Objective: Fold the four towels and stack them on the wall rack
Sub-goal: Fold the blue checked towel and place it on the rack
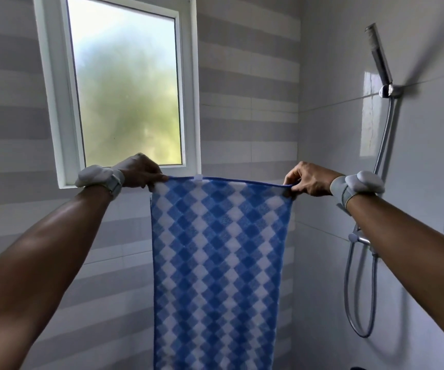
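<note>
A blue and white checked towel (218, 263) hangs full length in front of me, stretched flat between both hands. My left hand (140, 170) pinches its top left corner. My right hand (306, 178) pinches its top right corner. The top edge is held taut and level, with a small white tag at its middle. The towel's lower end runs out of the frame at the bottom. No wall rack and no other towels are in view.
A frosted window (124, 84) in a white frame is set in the striped tiled wall behind the towel. On the right wall a shower head (378, 53) sits in its holder, with a hose (359, 289) looping down.
</note>
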The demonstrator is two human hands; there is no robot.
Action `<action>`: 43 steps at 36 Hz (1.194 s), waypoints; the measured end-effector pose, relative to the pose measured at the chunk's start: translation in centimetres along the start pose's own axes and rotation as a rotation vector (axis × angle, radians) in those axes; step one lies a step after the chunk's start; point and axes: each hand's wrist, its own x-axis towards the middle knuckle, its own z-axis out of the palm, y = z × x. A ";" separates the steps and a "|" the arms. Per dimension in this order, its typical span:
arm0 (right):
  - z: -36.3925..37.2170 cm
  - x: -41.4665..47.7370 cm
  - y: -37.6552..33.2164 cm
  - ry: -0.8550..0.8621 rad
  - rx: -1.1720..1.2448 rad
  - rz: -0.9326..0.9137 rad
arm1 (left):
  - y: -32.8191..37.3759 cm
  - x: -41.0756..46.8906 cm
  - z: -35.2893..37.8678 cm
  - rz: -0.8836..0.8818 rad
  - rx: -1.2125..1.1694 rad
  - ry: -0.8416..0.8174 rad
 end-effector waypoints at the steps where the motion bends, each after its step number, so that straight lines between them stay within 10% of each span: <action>1: 0.0 -0.2 -0.1 0.012 -0.003 -0.005 | 0.1 -0.1 -0.1 -0.006 0.001 -0.007; 43: -0.2 -0.5 0.0 0.221 -0.102 -0.049 | 0.4 -1.1 -0.6 -0.162 -0.024 -0.093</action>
